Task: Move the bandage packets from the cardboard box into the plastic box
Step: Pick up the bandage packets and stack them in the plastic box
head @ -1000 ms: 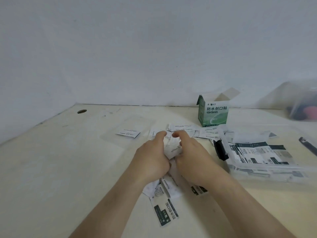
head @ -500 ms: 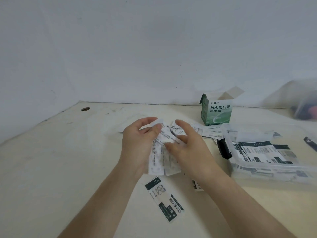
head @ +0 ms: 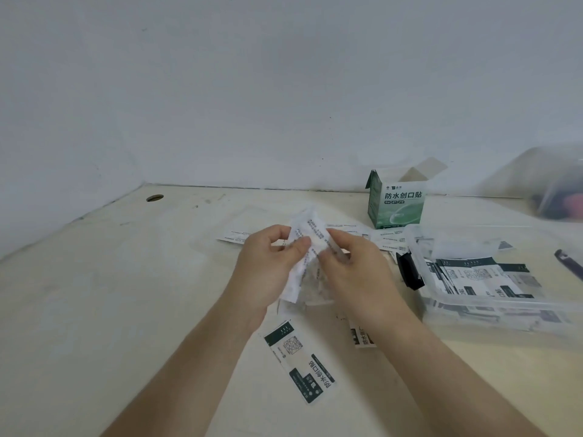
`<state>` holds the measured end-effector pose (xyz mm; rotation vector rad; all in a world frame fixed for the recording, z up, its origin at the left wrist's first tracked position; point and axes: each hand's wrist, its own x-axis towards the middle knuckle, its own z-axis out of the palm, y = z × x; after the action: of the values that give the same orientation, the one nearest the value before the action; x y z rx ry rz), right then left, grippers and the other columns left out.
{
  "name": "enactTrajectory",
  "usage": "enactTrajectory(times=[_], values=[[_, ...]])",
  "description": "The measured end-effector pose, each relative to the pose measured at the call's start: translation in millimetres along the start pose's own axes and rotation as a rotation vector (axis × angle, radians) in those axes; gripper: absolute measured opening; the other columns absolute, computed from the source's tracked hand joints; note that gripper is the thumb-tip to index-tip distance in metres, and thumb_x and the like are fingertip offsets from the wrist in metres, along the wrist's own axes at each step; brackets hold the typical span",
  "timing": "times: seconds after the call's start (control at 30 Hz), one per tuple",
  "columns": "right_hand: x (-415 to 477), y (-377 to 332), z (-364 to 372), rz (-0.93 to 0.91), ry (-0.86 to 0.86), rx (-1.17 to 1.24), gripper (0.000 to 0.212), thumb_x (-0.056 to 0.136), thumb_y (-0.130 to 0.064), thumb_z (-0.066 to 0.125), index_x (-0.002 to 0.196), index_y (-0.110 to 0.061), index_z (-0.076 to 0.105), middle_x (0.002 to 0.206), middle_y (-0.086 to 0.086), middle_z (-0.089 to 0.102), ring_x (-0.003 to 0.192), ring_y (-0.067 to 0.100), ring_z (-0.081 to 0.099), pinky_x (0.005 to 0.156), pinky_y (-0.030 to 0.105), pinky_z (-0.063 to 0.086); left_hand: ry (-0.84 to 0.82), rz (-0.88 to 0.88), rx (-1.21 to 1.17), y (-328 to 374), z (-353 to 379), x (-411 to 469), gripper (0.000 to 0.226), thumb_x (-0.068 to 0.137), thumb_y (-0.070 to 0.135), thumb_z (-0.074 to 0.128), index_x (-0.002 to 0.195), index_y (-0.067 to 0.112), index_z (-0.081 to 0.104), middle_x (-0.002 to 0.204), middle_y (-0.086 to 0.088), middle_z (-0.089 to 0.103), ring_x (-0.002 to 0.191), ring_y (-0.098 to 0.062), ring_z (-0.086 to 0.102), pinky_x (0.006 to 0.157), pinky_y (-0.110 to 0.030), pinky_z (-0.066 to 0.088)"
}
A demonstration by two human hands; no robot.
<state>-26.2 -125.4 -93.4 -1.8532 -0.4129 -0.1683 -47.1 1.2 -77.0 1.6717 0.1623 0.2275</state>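
Since a second ago both hands have lifted off the worktop (head: 94, 310) with a bundle of packets (head: 307, 247); then they were pressed down gathering them, now the bundle is held up in the air left of the plastic box (head: 492, 305). Left hand (head: 268, 263) fingers pinch the bundle's left edge; right hand (head: 350, 266) fingers pinch its right side, thumb on top. Judgement: gathering is done for this batch, and the carry rightward into the plastic box is next. The plastic box already holds several packets. Loose packets remain: one (head: 299, 362) below the hands, one partly hidden under the right wrist, more (head: 388, 239) flat between the hands and the cardboard box (head: 396, 203), which stands open behind the plastic box. So the task is partway. Worktop is pale, scuffed, with a cable hole (head: 155, 198) far left of the cardboard box. Plain white wall behind; blurred translucent bag (head: 549, 184) at the right.
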Motion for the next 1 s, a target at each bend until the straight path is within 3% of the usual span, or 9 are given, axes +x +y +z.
enactTrajectory(times=[0.03,0.1,0.23,0.37,0.5,0.67,0.8,0.9,1.0], values=[[0.8,2.4,1.2,0.004,-0.025,-0.085,0.018,0.092,-0.014,0.047,0.091,-0.018,0.064,0.09,0.012,0.063,0.092,0.026,0.06,0.07,0.034,0.05,0.069,0.06,0.067,-0.8,-0.3,1.0,0.008,0.09,0.02,0.068,0.094,0.013,0.07,0.079,-0.004,0.076,0.069,-0.016,0.071,0.059,-0.025,0.054],[1.3,1.3,1.0,0.052,-0.064,-0.027,0.013,0.093,-0.021,0.047,0.099,-0.012,0.055,0.098,0.003,0.057,0.095,0.019,0.054,0.075,0.03,0.041,0.236,0.225,0.297,-1.4,0.1,3.0,0.007,0.085,0.026,0.072,0.087,0.021,0.068,0.074,0.004,0.073,0.067,-0.012,0.068,0.059,-0.024,0.051],[-5.0,-13.3,2.0,0.234,-0.291,0.448,0.023,0.098,-0.034,0.052,0.109,-0.016,0.061,0.096,-0.006,0.07,0.092,0.009,0.066,0.086,0.035,0.053,0.279,0.432,0.457,-0.8,11.4,-5.8,0.018,0.081,0.026,0.075,0.08,0.028,0.057,0.07,0.015,0.061,0.061,-0.006,0.056,0.058,-0.025,0.047],[-5.6,-11.7,-0.8,0.382,-0.319,0.729,0.021,0.1,-0.03,0.05,0.093,-0.016,0.064,0.072,-0.004,0.068,0.065,0.011,0.064,0.065,0.033,0.053,0.108,0.308,0.349,-0.9,17.3,-5.1,0.025,0.076,0.02,0.07,0.089,0.035,0.055,0.082,0.016,0.063,0.068,-0.002,0.059,0.068,-0.031,0.054],[0.3,-5.9,-4.5,0.511,-0.271,0.968,0.028,0.098,-0.027,0.046,0.098,-0.009,0.068,0.081,0.009,0.072,0.068,0.02,0.07,0.066,0.034,0.055,-0.144,0.13,0.206,3.0,18.2,-10.8,0.031,0.079,0.025,0.073,0.102,0.039,0.057,0.096,0.007,0.065,0.088,-0.015,0.066,0.076,-0.037,0.056],[1.8,-7.6,-7.2,0.587,-0.304,1.101,0.046,0.093,-0.033,0.035,0.113,-0.006,0.067,0.09,0.013,0.069,0.07,0.022,0.069,0.056,0.03,0.056,-0.1,0.145,0.172,4.6,16.5,-10.9,0.033,0.083,0.02,0.073,0.107,0.039,0.059,0.096,0.011,0.07,0.086,-0.005,0.069,0.07,-0.033,0.058],[1.1,-9.6,-2.1,0.623,-0.217,1.15,0.039,0.095,-0.05,0.047,0.101,-0.015,0.064,0.077,0.004,0.066,0.066,0.015,0.067,0.055,0.024,0.054,-0.059,0.281,0.428,-2.4,25.0,-12.8,0.039,0.073,0.035,0.069,0.109,0.044,0.057,0.096,0.016,0.065,0.091,-0.004,0.063,0.083,-0.038,0.054],[1.2,-6.5,-0.9,0.669,-0.189,1.205,0.036,0.096,-0.046,0.045,0.097,-0.014,0.063,0.078,0.002,0.067,0.067,0.016,0.068,0.056,0.025,0.055,-0.097,0.215,0.386,-3.5,25.0,-11.4,0.048,0.07,0.04,0.07,0.113,0.046,0.051,0.089,0.023,0.06,0.081,-0.002,0.062,0.082,-0.039,0.055],[1.3,-6.0,-3.1,0.735,-0.242,1.261,0.047,0.096,-0.051,0.038,0.095,-0.014,0.066,0.082,0.007,0.067,0.071,0.021,0.068,0.062,0.029,0.055,-0.102,0.176,0.297,-1.6,18.5,-8.1,0.053,0.077,0.033,0.079,0.12,0.042,0.049,0.091,0.012,0.063,0.076,-0.007,0.061,0.073,-0.028,0.054]])
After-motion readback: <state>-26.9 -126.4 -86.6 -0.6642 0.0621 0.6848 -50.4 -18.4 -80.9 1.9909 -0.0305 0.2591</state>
